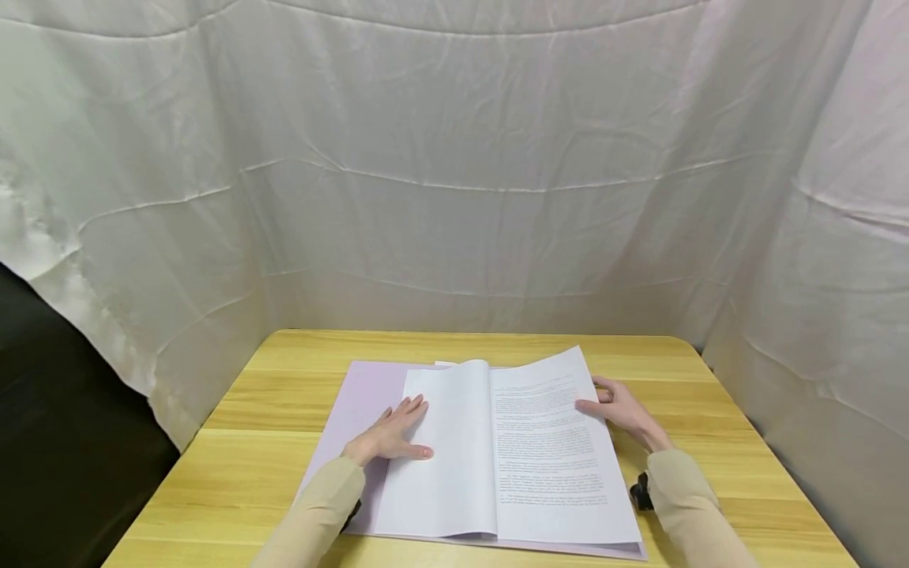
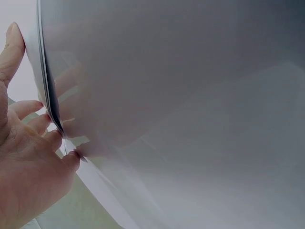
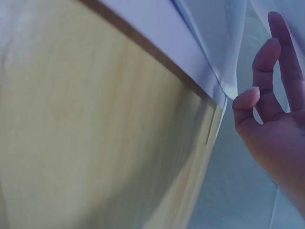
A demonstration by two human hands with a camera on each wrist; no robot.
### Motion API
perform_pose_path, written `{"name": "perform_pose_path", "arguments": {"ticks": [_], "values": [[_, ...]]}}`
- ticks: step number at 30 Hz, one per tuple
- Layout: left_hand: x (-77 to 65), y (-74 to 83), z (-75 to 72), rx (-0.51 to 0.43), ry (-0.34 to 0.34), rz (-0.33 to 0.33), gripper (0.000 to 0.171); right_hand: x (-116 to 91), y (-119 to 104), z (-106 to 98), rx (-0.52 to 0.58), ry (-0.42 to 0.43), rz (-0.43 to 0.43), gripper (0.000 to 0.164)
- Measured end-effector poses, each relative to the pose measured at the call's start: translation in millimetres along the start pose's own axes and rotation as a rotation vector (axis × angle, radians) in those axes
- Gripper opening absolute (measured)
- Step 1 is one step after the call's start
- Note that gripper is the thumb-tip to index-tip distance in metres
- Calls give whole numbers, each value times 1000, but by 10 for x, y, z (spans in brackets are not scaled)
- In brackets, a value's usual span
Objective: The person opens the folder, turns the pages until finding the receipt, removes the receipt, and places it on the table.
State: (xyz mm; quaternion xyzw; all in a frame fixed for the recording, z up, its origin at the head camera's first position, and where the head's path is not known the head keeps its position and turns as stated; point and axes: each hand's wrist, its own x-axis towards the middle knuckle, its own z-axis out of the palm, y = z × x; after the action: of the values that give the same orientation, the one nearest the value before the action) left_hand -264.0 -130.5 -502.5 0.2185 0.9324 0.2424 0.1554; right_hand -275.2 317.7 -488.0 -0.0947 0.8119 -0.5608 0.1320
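Observation:
A booklet of white sheets lies spread on a lilac folder (image 1: pixel 368 386). Its left page (image 1: pixel 454 450) is blank on top and bulges near the fold; the right page (image 1: pixel 547 442) carries lines of print. My left hand (image 1: pixel 390 435) rests on the left page with fingers spread and thumb out. In the left wrist view, its fingertips meet the paper's edge. At the right page's outer edge, my right hand (image 1: pixel 619 409) pinches the paper, thumb on top and other fingers behind the edge. That page's far corner is raised. In the right wrist view the right fingers (image 3: pixel 267 62) are bent beside the hanging paper.
The booklet and folder lie near the front of a wooden table (image 1: pixel 284 379) with rounded far corners. Pale curtains (image 1: pixel 454 197) hang behind it and at both sides. A dark area (image 1: pixel 64 442) shows at the lower left, past the curtain's edge.

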Motion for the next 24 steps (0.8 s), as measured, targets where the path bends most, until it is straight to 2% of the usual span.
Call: {"name": "perform_pose_path", "arguments": {"ticks": [10, 17, 24], "values": [[-25, -1, -16, 0, -4, 18, 98, -87, -5, -17, 30, -112, -52, 72], [-32, 3, -24, -1, 5, 30, 100, -131, -5, -3, 30, -119, -36, 71], [-14, -21, -23, -14, 14, 38, 101, -183, -47, 37, 25, -114, -33, 80]]}}
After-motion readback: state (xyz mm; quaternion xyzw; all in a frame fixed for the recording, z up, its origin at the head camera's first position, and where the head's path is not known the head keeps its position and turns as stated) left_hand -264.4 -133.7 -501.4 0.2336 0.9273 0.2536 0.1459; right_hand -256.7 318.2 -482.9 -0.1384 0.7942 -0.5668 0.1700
